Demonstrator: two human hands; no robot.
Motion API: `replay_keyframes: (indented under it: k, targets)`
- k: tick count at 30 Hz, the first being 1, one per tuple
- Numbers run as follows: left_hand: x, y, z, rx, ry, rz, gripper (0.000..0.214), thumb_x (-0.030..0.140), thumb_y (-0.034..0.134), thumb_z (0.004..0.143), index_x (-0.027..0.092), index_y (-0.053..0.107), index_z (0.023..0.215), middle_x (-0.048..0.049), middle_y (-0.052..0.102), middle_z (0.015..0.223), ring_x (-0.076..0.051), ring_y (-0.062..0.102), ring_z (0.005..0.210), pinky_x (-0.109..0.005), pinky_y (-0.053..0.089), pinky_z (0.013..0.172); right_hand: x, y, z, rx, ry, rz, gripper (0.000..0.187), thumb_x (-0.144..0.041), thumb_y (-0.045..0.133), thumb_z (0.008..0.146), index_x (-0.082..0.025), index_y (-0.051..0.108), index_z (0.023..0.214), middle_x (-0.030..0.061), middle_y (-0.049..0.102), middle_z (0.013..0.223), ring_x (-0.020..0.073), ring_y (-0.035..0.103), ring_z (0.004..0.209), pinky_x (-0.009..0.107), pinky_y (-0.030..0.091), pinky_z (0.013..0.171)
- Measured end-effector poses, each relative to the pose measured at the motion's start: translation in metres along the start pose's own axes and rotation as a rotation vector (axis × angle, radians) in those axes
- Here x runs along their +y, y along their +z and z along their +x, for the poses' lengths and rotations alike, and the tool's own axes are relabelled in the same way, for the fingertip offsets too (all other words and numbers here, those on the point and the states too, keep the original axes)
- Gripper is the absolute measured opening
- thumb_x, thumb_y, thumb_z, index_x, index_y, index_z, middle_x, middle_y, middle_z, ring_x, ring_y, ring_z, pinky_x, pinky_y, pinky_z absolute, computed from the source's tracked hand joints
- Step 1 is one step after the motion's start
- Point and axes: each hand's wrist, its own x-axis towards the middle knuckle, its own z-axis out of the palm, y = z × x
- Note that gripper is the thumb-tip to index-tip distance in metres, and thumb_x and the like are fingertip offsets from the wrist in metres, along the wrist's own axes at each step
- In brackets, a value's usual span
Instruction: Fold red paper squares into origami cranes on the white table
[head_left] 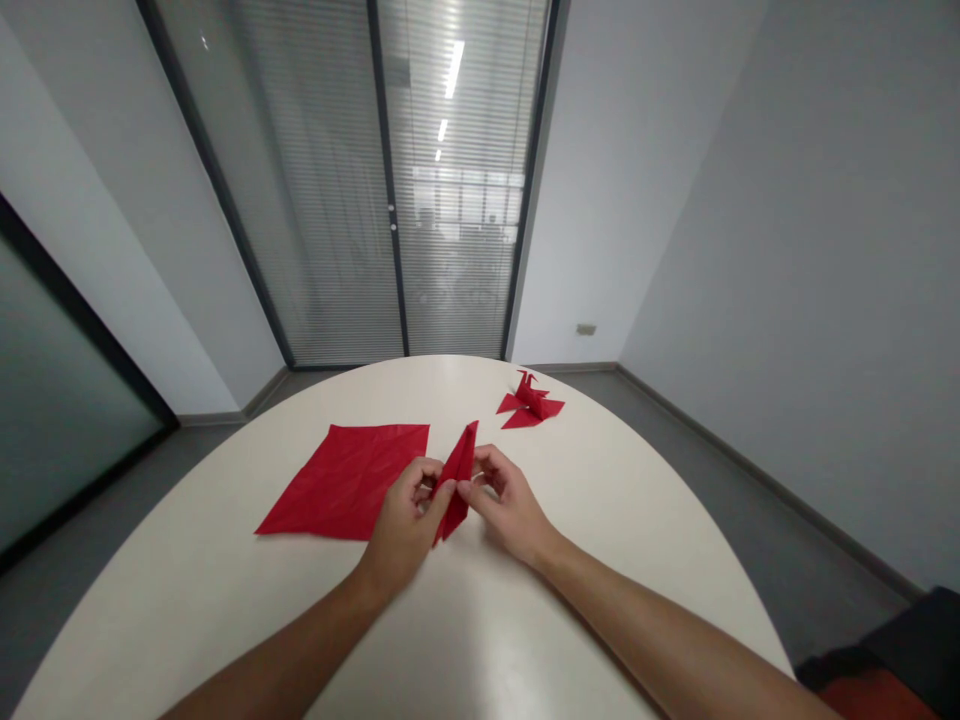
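Between my hands, above the middle of the table, is a red folded paper [461, 458], narrow and pointed at its far end. My left hand [414, 505] pinches its left side, thumb on top and fingers curled beneath. From the other side my right hand [508, 503] grips the right edge between thumb and bent fingers. The paper's underside is hidden by my fingers. A flat red paper sheet [345, 480] with crease marks lies just left of my left hand, partly covered by it.
Finished-looking red paper cranes [531, 402] sit close together near the far right edge of the round white table [600, 580]. Beyond it are a glass partition with blinds [337, 200] and grey-white walls. A dark and red object [892, 650] is at the lower right.
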Motion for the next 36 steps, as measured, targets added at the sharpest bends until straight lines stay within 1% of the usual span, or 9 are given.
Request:
replay_keyframes:
  k: [6, 11, 16, 19, 21, 24, 27, 31, 36]
  targets:
    - [0.001, 0.001, 0.0, -0.008, -0.041, 0.001, 0.025, 0.03, 0.07, 0.077, 0.019, 0.061, 0.098, -0.0009, 0.066, 0.082, -0.014, 0.062, 0.072, -0.024, 0.048, 0.063, -0.003, -0.01, 0.008, 0.22, 0.0, -0.009, 0.024, -0.044, 0.068, 0.086, -0.021, 0.067, 0.093, 0.0007, 0.064, 0.081, 0.0165, 0.057, 0.075, 0.029, 0.044, 0.071]
    - [-0.001, 0.003, -0.001, -0.163, -0.194, -0.086, 0.027, 0.037, 0.07, 0.078, 0.016, 0.065, 0.094, -0.0027, 0.068, 0.075, -0.014, 0.062, 0.063, -0.025, 0.047, 0.058, -0.001, -0.02, 0.013, 0.279, 0.064, -0.004, 0.038, -0.054, 0.066, 0.085, -0.019, 0.073, 0.074, 0.0032, 0.067, 0.071, 0.0181, 0.058, 0.07, 0.031, 0.044, 0.068]
    - [-0.001, 0.005, -0.002, -0.248, -0.285, -0.201, 0.034, 0.041, 0.073, 0.075, 0.015, 0.065, 0.095, -0.0024, 0.069, 0.07, -0.014, 0.063, 0.057, -0.025, 0.048, 0.054, 0.006, -0.024, 0.016, 0.376, 0.1, 0.093, 0.039, -0.056, 0.068, 0.084, -0.019, 0.073, 0.074, 0.0015, 0.064, 0.068, 0.0159, 0.057, 0.068, 0.03, 0.045, 0.067]
    - [-0.001, 0.005, 0.001, -0.173, -0.257, -0.233, 0.034, 0.042, 0.075, 0.073, 0.016, 0.064, 0.092, -0.0026, 0.07, 0.072, -0.015, 0.065, 0.061, -0.025, 0.05, 0.057, 0.008, -0.021, 0.017, 0.26, 0.122, 0.243, 0.037, -0.05, 0.076, 0.078, -0.023, 0.071, 0.101, 0.0003, 0.068, 0.081, 0.0154, 0.061, 0.074, 0.029, 0.049, 0.071]
    - [-0.001, 0.004, 0.003, -0.118, -0.236, -0.244, 0.033, 0.043, 0.074, 0.074, 0.017, 0.063, 0.09, -0.003, 0.07, 0.075, -0.016, 0.066, 0.064, -0.026, 0.051, 0.059, 0.009, -0.016, 0.015, 0.102, 0.134, 0.314, 0.052, -0.04, 0.085, 0.071, -0.027, 0.064, 0.117, -0.0002, 0.07, 0.091, 0.0154, 0.065, 0.08, 0.029, 0.051, 0.075]
    - [-0.002, 0.004, 0.005, -0.067, -0.214, -0.278, 0.032, 0.04, 0.074, 0.073, 0.018, 0.06, 0.091, -0.0045, 0.071, 0.086, -0.017, 0.068, 0.073, -0.027, 0.053, 0.065, 0.012, -0.011, 0.012, -0.015, 0.146, 0.338, 0.045, -0.034, 0.084, 0.073, -0.025, 0.065, 0.112, 0.0012, 0.072, 0.094, 0.0151, 0.068, 0.083, 0.028, 0.052, 0.077]
    - [-0.001, 0.005, 0.006, -0.068, -0.218, -0.325, 0.039, 0.036, 0.077, 0.07, 0.02, 0.056, 0.099, -0.0043, 0.07, 0.091, -0.017, 0.069, 0.079, -0.027, 0.053, 0.068, 0.014, -0.013, 0.013, 0.064, 0.137, 0.289, 0.03, -0.037, 0.08, 0.077, -0.02, 0.07, 0.099, 0.0037, 0.075, 0.09, 0.0159, 0.069, 0.08, 0.029, 0.053, 0.077]
    - [0.0, 0.006, 0.003, -0.1, -0.219, -0.327, 0.04, 0.037, 0.074, 0.074, 0.021, 0.049, 0.101, -0.0003, 0.067, 0.083, -0.013, 0.064, 0.064, -0.026, 0.05, 0.061, 0.013, -0.02, 0.017, 0.213, 0.143, 0.263, 0.03, -0.042, 0.081, 0.074, -0.019, 0.071, 0.091, 0.0032, 0.074, 0.082, 0.0161, 0.067, 0.072, 0.028, 0.052, 0.07]
    - [0.0, 0.005, -0.002, -0.092, -0.141, -0.078, 0.021, 0.038, 0.06, 0.085, 0.02, 0.051, 0.092, 0.0008, 0.062, 0.074, -0.015, 0.062, 0.067, -0.025, 0.045, 0.06, 0.012, -0.018, 0.016, 0.251, 0.117, 0.261, 0.032, -0.046, 0.08, 0.075, -0.019, 0.065, 0.082, 0.0007, 0.07, 0.075, 0.0143, 0.063, 0.066, 0.027, 0.051, 0.066]
